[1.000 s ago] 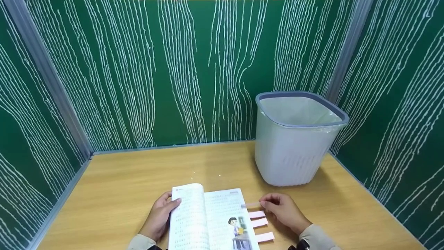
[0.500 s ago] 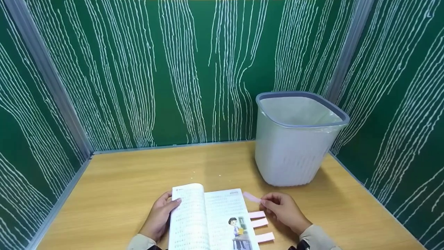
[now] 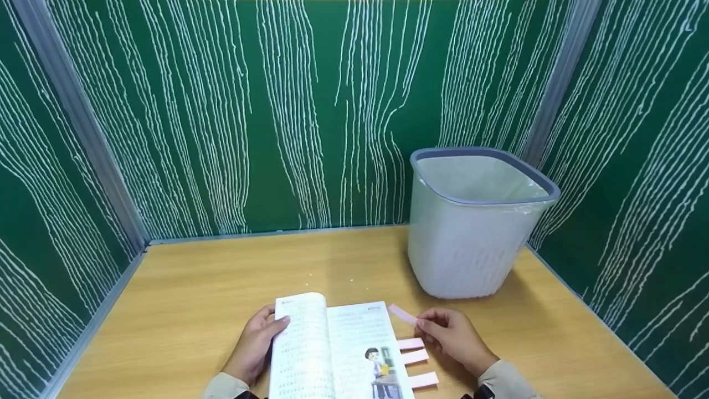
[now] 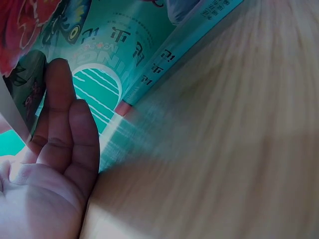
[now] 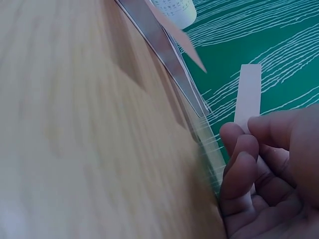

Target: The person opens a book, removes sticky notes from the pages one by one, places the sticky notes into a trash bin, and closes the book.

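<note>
An open book (image 3: 360, 327) with printed pages and a drawing of a person at a desk lies at the front of the table. My left hand (image 3: 256, 341) grips its left side, thumb over the page edge and fingers behind the teal cover (image 4: 114, 37). Between thumb and fingertips, my right hand (image 3: 455, 335) pinches a pink paper strip (image 3: 402, 314), whose free end points toward the book's upper right corner. In the right wrist view the strip (image 5: 248, 94) stands up from the fingers, apart from the book. Several pink page markers (image 3: 424, 379) stick out from the book's right edge.
A pale wastebasket (image 3: 471, 244) with a grey-blue rim and a plastic liner stands at the back right of the wooden table (image 3: 221, 277). Tiny white scraps (image 3: 352, 280) lie beyond the book. Green walls with white wavy lines (image 3: 282, 111) enclose the table.
One second ago the pink strip lay with its end at the book's right page edge; now it is free of the page and angled upward in my right hand. My left hand stays put.
</note>
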A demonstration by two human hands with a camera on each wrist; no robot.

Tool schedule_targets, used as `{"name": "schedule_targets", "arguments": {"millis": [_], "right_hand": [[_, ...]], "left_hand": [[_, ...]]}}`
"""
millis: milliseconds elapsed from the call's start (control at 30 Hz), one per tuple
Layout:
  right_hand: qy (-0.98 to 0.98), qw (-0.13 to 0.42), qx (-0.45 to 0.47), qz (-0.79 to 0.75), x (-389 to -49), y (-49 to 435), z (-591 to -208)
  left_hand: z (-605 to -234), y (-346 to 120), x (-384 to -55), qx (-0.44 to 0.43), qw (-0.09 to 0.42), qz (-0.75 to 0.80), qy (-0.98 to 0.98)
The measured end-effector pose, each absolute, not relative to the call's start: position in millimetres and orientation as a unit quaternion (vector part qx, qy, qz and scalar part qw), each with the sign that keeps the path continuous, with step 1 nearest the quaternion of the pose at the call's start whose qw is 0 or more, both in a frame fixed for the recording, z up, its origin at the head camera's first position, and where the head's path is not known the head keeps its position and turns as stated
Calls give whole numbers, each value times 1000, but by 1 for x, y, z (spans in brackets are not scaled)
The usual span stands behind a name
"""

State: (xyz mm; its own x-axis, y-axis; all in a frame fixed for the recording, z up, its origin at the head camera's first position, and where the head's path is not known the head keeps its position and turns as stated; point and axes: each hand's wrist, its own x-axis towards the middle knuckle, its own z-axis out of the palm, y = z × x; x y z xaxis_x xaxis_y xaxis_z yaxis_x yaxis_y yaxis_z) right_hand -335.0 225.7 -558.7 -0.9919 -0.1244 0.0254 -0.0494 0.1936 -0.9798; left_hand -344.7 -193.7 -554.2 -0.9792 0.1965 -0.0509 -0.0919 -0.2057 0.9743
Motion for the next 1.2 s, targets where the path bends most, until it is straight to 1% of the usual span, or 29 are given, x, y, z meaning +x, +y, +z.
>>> {"name": "schedule_targets", "arguments": {"millis": [200, 400, 633, 833, 1000, 1200], "right_hand": [[768, 34, -50, -638, -336, 223, -552], [758, 24, -80, -646, -339, 222, -543], [798, -21, -104, -593, -338, 221, -526], [827, -55, -124, -546, -339, 224, -502], [842, -87, -104, -522, -340, 228, -482], [847, -120, -85, -512, -340, 233, -461]], "left_hand": [[-553, -195, -344, 45, 95, 776, 622], [-552, -196, -345, 53, 98, 775, 622], [-554, -196, -345, 52, 103, 774, 622], [-557, -197, -343, 45, 97, 781, 615], [-558, -196, -342, 35, 95, 779, 618], [-555, -194, -344, 48, 90, 780, 617]]}}
